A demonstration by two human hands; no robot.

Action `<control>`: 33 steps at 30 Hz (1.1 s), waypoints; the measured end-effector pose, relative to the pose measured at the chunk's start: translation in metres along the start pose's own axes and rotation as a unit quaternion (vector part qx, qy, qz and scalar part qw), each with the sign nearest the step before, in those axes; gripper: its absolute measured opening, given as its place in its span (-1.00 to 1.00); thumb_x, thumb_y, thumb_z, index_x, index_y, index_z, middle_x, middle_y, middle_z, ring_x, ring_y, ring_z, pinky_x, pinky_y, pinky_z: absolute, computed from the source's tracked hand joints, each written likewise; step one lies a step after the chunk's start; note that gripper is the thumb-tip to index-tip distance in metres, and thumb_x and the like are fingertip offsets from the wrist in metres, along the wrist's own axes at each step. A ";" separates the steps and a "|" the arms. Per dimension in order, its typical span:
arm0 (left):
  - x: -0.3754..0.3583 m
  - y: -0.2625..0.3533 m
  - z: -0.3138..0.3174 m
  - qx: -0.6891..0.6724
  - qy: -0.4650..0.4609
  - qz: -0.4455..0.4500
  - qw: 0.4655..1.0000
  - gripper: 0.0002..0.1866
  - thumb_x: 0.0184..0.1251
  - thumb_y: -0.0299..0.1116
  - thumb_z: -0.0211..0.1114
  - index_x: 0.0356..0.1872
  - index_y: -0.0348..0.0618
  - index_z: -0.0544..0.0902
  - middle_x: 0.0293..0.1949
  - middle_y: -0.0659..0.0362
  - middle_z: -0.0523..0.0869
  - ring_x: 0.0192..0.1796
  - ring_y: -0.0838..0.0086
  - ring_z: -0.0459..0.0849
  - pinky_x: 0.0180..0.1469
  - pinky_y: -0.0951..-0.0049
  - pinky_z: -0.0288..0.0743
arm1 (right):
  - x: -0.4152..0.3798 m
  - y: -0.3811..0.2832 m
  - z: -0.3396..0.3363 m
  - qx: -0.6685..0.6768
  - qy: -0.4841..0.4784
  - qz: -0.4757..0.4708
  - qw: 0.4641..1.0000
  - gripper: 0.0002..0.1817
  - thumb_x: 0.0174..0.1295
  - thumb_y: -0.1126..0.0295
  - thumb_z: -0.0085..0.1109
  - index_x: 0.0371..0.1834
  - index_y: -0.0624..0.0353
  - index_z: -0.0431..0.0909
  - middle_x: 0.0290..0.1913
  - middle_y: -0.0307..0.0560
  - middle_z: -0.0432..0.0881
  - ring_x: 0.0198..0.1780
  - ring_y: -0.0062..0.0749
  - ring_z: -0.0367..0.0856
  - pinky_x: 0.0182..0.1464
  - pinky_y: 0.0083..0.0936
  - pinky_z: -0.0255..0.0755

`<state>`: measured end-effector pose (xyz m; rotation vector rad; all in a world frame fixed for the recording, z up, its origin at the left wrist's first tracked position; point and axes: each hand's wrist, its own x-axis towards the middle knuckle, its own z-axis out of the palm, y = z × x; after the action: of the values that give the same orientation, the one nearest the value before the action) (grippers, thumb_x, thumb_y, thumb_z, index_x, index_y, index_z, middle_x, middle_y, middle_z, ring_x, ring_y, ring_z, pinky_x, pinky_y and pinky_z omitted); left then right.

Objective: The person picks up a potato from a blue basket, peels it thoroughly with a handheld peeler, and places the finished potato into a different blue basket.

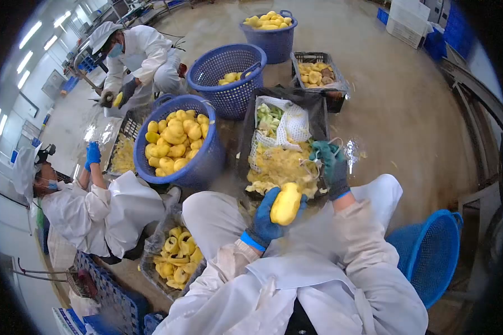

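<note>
Yellow and smooth, the potato sits in the left hand, fingers curled round it, beside the near edge of the crate; the right hand, at its right edge, grips a small tool (mostly hidden). Peelings lie inside.

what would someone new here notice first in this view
Probably the bright yellow, potato-like piece in the blue-gloved left hand, near the centre. Next, the blue-violet basket heaped with similar yellow pieces, left of centre, and the pile of yellow peelings in the dark crate just beyond that hand.
</note>
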<state>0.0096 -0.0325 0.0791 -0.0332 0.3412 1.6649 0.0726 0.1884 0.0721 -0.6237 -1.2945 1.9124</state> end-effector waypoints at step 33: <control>0.012 -0.019 -0.023 0.261 0.017 0.166 0.951 -0.48 0.44 -0.19 0.02 0.36 -0.11 0.22 0.19 0.03 0.45 0.13 0.31 0.53 0.11 0.31 0.48 | -0.036 0.008 0.026 -0.075 -0.080 -0.002 0.994 -0.80 0.29 0.35 0.08 -0.17 0.23 0.61 -0.37 -0.14 0.64 -0.34 -0.50 0.60 -0.23 -0.55 0.51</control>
<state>0.0219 -0.0246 0.0502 0.4121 0.8412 1.8557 0.0741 0.1433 0.0743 -0.5504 -1.5499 1.9063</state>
